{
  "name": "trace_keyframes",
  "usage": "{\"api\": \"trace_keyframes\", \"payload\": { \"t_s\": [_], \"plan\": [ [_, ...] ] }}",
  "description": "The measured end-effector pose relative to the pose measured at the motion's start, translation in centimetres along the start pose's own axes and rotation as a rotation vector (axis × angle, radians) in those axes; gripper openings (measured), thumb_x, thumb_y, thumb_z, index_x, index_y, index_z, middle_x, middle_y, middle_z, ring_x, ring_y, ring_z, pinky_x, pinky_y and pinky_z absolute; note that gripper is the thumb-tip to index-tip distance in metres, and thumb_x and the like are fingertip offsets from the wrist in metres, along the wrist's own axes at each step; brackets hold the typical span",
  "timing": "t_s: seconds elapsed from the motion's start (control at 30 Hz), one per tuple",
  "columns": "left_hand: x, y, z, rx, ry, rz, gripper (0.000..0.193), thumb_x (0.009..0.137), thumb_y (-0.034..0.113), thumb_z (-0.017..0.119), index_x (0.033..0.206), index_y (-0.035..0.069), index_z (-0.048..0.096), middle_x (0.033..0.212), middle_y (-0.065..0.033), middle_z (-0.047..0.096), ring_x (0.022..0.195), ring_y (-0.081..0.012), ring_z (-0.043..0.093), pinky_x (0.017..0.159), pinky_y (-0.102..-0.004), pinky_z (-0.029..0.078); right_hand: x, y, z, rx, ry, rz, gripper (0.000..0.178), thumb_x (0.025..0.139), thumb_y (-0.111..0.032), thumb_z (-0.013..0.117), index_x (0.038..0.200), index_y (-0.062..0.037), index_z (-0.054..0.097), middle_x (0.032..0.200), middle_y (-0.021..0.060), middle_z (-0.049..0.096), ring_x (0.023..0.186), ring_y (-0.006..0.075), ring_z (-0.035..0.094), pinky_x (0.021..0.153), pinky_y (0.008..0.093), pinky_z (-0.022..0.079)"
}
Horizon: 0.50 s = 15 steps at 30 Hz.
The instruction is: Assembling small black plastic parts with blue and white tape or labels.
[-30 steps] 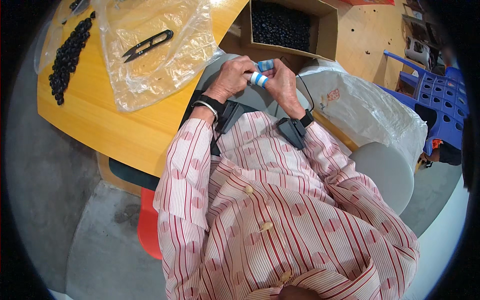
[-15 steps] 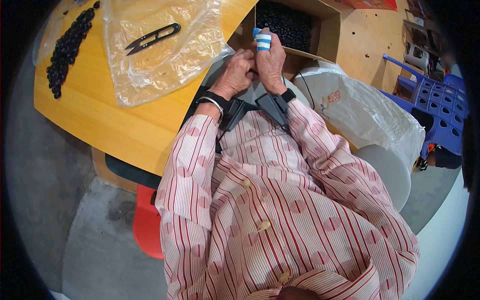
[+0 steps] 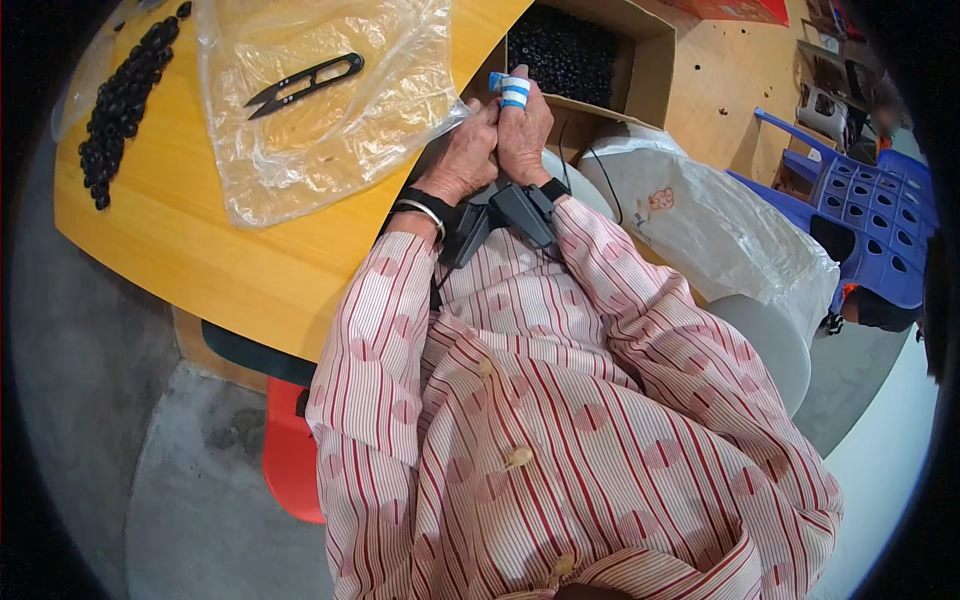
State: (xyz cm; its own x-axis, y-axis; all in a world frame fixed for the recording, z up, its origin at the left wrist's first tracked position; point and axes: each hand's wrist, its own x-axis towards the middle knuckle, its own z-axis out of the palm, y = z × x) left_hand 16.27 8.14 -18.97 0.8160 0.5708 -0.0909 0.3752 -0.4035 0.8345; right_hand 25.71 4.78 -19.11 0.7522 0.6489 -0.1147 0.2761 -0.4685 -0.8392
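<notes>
My left hand [image 3: 466,158] and my right hand [image 3: 525,132] meet in front of me, beside the table edge, with fingers curled together. Whatever they pinch is hidden by the fingers or too small to make out. Blue-and-white striped tape [image 3: 514,92] wraps a digit of my right hand. Just beyond that hand is an open cardboard box [image 3: 655,75] full of small black round pieces [image 3: 565,55]. A clear plastic bag [image 3: 310,165] lies on the yellow table [image 3: 200,260] left of my hands, with black thread snips [image 3: 305,85] on top.
A long heap of black round pieces [image 3: 125,105] lies at the table's far left. On the right are a white sack [image 3: 700,205], a grey round stool [image 3: 765,345] and a blue plastic chair [image 3: 875,215]. A red seat [image 3: 290,450] stands below the table edge.
The view has shifted slightly. My right hand has moved a little left and turned against my left hand, and its taped digit now tilts more to the left. Both hands stay closed together.
</notes>
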Motion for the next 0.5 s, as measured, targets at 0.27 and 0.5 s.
{"api": "trace_keyframes", "payload": {
  "t_s": [0.27, 0.5],
  "plan": [
    [-0.18, -0.63, 0.31, 0.017, 0.114, 0.060, 0.036, 0.062, -0.005, 0.065, 0.098, -0.001, 0.062, 0.100, -0.0140, 0.059, 0.095, -0.0334, 0.051, 0.084, -0.0404, 0.045, 0.08, -0.47, 0.16, -0.073, -0.015, 0.002, 0.030, 0.093, -0.031, 0.046, 0.095, -0.0045, 0.059, 0.080, 0.0196, 0.063, 0.075, 0.0382, 0.060, 0.065, 0.0443, 0.045],
    [0.11, 0.10, 0.16, -0.031, 0.104, 0.043, 0.042, 0.061, -0.005, 0.064, 0.103, 0.001, 0.064, 0.112, -0.0094, 0.059, 0.094, -0.0315, 0.050, 0.085, -0.0372, 0.046, 0.51, 0.16, 0.09, 0.064, 0.025, 0.088, 0.043, 0.096, -0.040, 0.043, 0.083, -0.0020, 0.059, 0.075, 0.0205, 0.062, 0.071, 0.0368, 0.060, 0.064, 0.0434, 0.044]
  ]
}}
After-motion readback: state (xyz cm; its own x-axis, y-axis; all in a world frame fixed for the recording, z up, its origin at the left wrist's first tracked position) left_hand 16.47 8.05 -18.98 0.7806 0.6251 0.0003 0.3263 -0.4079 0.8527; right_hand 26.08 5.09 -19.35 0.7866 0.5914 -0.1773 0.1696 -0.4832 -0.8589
